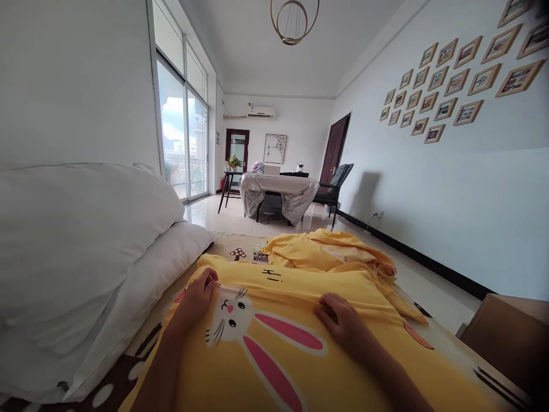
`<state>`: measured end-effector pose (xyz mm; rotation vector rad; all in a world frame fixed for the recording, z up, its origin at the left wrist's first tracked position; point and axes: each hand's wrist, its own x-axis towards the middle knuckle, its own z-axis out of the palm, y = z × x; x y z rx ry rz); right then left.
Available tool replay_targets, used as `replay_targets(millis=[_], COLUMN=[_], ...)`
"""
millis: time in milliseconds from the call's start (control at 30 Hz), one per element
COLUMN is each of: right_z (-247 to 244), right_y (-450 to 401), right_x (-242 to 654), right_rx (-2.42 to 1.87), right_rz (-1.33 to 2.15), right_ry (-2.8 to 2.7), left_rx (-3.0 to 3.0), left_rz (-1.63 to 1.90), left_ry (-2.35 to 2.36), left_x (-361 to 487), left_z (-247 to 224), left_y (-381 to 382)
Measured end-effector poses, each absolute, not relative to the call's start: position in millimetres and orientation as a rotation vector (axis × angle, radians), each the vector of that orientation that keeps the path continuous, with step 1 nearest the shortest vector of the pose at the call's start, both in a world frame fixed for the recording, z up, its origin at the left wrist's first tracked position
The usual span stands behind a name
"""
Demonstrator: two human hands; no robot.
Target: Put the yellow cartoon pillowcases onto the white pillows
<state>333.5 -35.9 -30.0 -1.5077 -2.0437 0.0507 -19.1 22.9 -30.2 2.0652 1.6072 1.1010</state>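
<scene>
Resting at lower centre of the frame, the left hand (198,298) is laid with fingers curled loosely, pinching nothing, on the yellow rabbit-print cloth (274,349). The right hand (341,320) is pressed flat, fingers spread, on the same cloth. White pillows (81,252) are stacked along the cloth's left edge; bare floor (429,286) is seen at right.
</scene>
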Motion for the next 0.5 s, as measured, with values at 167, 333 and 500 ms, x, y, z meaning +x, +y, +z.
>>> replay_targets(millis=[167,333,500], right_z=[-34.9,-44.2,-42.7], right_y=[-43.2,-44.2,-45.7], right_x=[408.6,454.2,455.2], right_rx=[-1.645,-1.663,-1.612], right_rz=[0.056,0.013,-0.066], right_ry=[-1.961,-1.883,-1.802], left_rx=[2.079,2.109,2.099], left_rz=[1.029,0.958,1.037], left_ry=[1.694,1.77,1.842], left_x=[-13.3,-1.8,7.9], left_z=[-34.6,-37.9,-26.2], left_y=[26.2,25.1,10.4])
